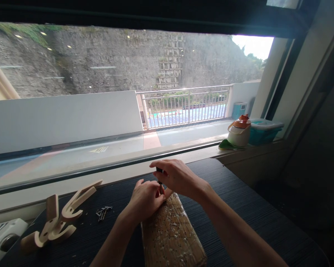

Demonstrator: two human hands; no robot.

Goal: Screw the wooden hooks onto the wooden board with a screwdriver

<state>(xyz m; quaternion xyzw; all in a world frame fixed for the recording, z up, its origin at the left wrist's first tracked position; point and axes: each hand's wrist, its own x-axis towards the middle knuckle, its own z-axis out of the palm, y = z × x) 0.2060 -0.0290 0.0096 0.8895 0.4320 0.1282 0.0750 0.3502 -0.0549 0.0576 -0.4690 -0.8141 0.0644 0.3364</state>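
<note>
My right hand [180,177] is closed around the black handle of a screwdriver [159,170], held upright with its tip pointing down. Just below, my left hand [146,199] is closed at the screwdriver's lower end, its fingers on a small light-brown wooden piece [169,193]. Most of that piece is hidden by the fingers, and so is the tip. Both hands are over the far end of a tan block [174,231] that looks wrapped in clear film, with many small holes and marks on its top.
Several curved wooden hooks [70,209] lie on the dark table [219,185] at the left, beside a small pile of screws [103,213]. A white appliance [8,235] sits at the lower left. On the windowsill stand an orange-topped bottle [239,132] and a teal box [264,131].
</note>
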